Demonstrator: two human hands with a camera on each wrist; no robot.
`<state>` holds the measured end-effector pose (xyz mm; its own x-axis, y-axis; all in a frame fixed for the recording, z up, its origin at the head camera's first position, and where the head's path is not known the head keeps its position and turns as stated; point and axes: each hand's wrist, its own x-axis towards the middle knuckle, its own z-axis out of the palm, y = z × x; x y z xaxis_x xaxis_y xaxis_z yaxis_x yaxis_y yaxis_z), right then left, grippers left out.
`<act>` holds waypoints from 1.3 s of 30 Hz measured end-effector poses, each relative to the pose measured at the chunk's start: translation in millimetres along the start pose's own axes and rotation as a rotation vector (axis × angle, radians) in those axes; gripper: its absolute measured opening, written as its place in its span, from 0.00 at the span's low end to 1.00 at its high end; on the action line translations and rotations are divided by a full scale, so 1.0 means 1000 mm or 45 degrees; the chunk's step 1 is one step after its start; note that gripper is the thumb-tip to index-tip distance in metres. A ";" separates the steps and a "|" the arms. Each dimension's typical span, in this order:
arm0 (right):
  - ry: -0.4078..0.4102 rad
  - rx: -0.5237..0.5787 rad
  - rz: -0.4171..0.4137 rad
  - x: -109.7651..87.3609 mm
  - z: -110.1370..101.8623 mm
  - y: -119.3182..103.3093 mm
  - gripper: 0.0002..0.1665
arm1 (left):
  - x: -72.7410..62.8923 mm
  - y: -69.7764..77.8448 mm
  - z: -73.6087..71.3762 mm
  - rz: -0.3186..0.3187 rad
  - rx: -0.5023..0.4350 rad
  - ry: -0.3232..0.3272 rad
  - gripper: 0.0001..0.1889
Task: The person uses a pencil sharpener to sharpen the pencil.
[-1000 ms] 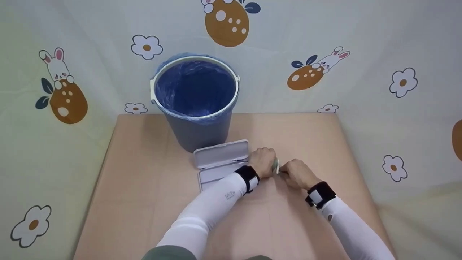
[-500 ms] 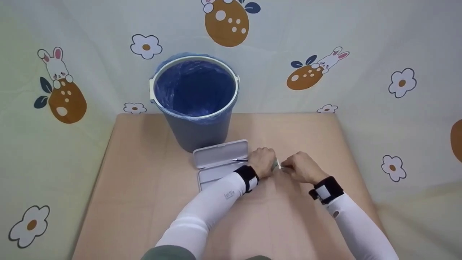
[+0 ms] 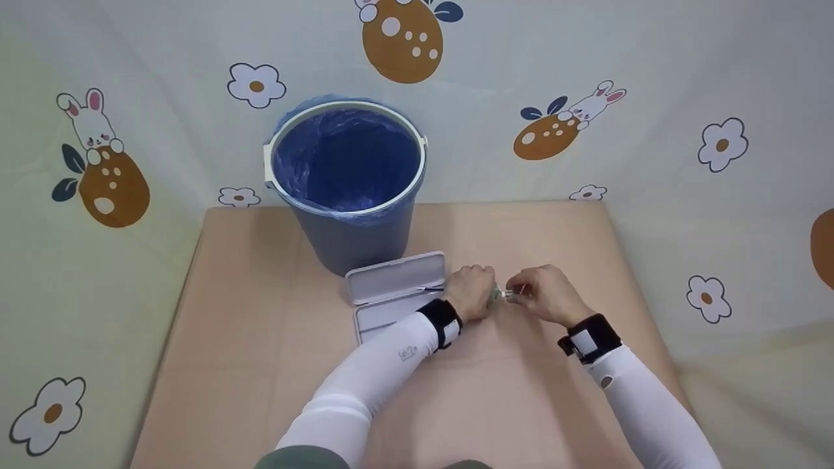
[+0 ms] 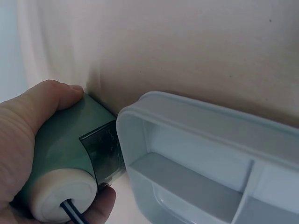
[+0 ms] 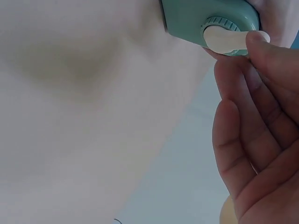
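Observation:
A green hand-crank pencil sharpener (image 4: pixel 63 144) with a dark see-through shavings tray is held in my left hand (image 3: pixel 470 290), which wraps round its body. A dark pencil (image 4: pixel 72 212) sticks out of the round white holder on its left end. In the head view the sharpener is mostly behind that hand, and the pencil (image 3: pixel 431 288) points left across the opened case. My right hand (image 5: pixel 261 126) pinches the end of the white crank handle (image 5: pixel 229 39) between thumb and finger. The other fingers of this hand are loosely bent.
An opened pale grey pencil case (image 3: pixel 394 277) with dividers lies just left of the sharpener, partly under my left forearm. Behind it stands a grey bucket (image 3: pixel 352 241) lined with a blue bag. A patterned cloth (image 3: pixel 482 130) hangs behind the peach-covered table (image 3: pixel 260 391).
My right hand has moved round with the crank, slightly up, and the handle has turned to another angle. The left hand keeps holding the sharpener in nearly the same place.

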<state>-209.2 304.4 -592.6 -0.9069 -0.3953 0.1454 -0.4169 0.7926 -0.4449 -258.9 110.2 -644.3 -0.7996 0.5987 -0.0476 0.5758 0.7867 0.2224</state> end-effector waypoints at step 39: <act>0.167 -0.345 -0.015 0.015 0.005 -0.010 0.08 | 0.010 -0.011 0.018 0.044 -0.104 0.011 0.30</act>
<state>-218.4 288.5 -590.8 -0.8948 -0.3554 0.2702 -0.4120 0.8905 -0.1932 -270.8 110.3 -664.8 -0.7813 0.6234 -0.0301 0.5873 0.7506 0.3028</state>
